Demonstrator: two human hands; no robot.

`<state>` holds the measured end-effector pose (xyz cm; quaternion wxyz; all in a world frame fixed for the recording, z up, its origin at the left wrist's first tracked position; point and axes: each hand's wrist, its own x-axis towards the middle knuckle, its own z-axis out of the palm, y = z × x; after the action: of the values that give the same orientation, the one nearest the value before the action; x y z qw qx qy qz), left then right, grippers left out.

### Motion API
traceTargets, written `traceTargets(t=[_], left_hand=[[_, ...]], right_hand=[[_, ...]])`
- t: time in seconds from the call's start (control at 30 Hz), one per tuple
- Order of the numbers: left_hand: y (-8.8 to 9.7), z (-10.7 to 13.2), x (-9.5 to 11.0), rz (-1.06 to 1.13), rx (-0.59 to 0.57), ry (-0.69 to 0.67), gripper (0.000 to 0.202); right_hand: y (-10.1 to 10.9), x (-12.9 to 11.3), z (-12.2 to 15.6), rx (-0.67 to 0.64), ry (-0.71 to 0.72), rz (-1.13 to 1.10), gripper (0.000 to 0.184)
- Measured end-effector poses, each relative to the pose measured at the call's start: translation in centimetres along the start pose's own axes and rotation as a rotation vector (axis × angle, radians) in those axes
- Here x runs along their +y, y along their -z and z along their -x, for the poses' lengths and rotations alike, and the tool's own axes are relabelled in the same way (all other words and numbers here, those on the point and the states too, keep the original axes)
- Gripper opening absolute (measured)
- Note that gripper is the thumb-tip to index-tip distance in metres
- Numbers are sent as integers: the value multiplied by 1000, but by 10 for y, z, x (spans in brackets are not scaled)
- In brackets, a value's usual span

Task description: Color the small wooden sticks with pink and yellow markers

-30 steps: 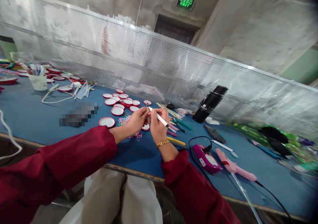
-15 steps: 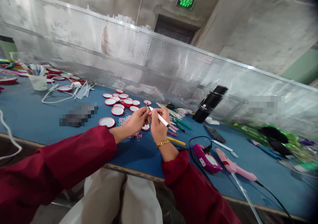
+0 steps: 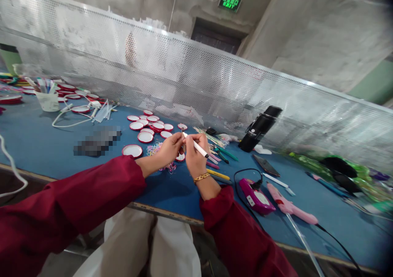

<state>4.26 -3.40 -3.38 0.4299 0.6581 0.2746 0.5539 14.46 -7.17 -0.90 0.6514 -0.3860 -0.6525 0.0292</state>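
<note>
The marker pen [image 3: 198, 148] is showing a white barrel and a black end. Shallow round lids [image 3: 145, 137] are showing white faces inside red rims. The sleeves [image 3: 101, 187] are showing deep red, the chain bracelet [image 3: 201, 178] gold, the tabletop [image 3: 166, 195] blue, the glue gun [image 3: 290, 208] pink. The metal screen [image 3: 208, 80] is showing silvery grey, patterned with small round holes.

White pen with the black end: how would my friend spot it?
Over the long blue table, the right hand wears a gold chain bracelet. It grips the slim, black-ended white pen, held up, while the slim yellow stick lies on the table.
</note>
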Motion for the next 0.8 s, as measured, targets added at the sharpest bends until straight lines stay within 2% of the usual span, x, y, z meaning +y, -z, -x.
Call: traceTargets(t=[0.5, 0.8], left_hand=[[0, 0, 0, -4, -13, -27, 27], [0, -1, -1, 8, 3, -6, 26]], right_hand=[[-1, 5, 0, -4, -14, -26, 15], [1, 1, -1, 8, 15, 32, 16]])
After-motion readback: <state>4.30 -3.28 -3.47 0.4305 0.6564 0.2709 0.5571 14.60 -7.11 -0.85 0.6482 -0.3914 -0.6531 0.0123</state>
